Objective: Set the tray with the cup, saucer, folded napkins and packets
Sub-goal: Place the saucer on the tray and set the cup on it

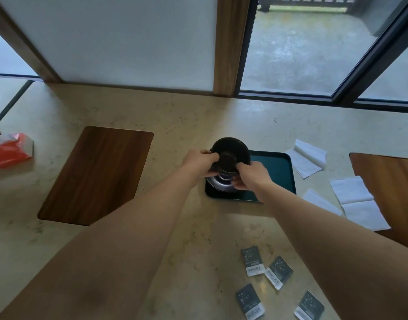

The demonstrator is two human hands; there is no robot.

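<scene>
Far to my left a red tissue pack (10,150) lies on the pale surface (186,121), then a wooden mat (96,175). At centre my left hand (199,163) is clamped on the left side of a dark cup (228,158), which looks tipped so its base faces me. My right hand (248,175) grips its lower right side. A glossy saucer (220,184) sits just below, on the near left corner of the dark tray (279,172); whether the cup touches the saucer I cannot tell.

Both pieces look like glazed ceramic: stiff, smooth, weighty for their size and quick to chip. I judge it safest to hold the cup by its walls with both hands and set it down gently.

Right of the tray lie loose white napkins (356,200), soft and light, best pinched at a folded edge. Near me, four dark packets (278,272) lie scattered.
</scene>
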